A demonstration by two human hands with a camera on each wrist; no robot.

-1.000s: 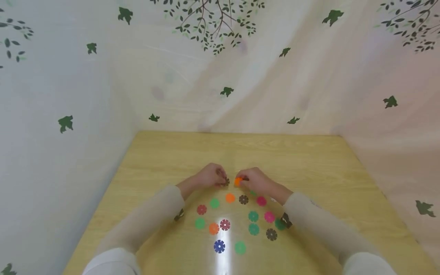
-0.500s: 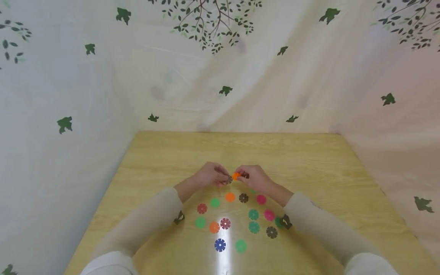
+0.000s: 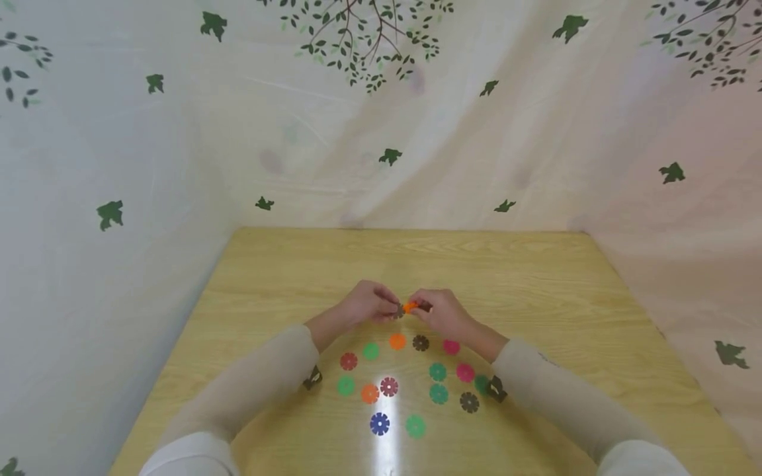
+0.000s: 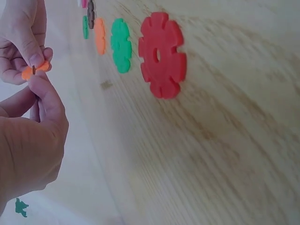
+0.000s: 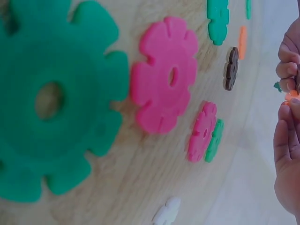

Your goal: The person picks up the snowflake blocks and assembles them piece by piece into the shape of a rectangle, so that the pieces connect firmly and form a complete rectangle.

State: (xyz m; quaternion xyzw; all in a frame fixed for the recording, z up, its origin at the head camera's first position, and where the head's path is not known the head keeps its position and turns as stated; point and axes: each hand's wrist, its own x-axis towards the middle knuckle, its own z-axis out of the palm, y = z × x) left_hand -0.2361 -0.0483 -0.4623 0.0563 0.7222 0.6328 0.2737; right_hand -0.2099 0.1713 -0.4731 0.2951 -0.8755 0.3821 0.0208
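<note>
Over the far middle of the table, both hands meet at two notched, flower-shaped plastic discs. My left hand (image 3: 368, 303) pinches a brown disc (image 3: 399, 311) between thumb and fingers. My right hand (image 3: 445, 312) pinches an orange disc (image 3: 409, 307) against the brown one's edge. In the left wrist view the orange disc (image 4: 43, 66) spreads to both sides of the brown disc's thin edge, the two set crosswise. Fingers cover much of both discs. The right wrist view catches the orange disc (image 5: 291, 96) just above the right fingertips.
Several loose discs lie flat nearer the body, among them a red disc (image 3: 348, 361), a blue disc (image 3: 380, 424), a pink disc (image 3: 465, 373) and a teal disc (image 3: 438, 394). A white piece (image 5: 167, 212) lies by the right forearm. Printed cloth (image 3: 333, 132) encloses the wooden table (image 3: 286, 264).
The hands have come together, closing the gap between the brown and orange discs. The orange disc has turned from face-on to nearly edge-on. The loose discs stay put.
</note>
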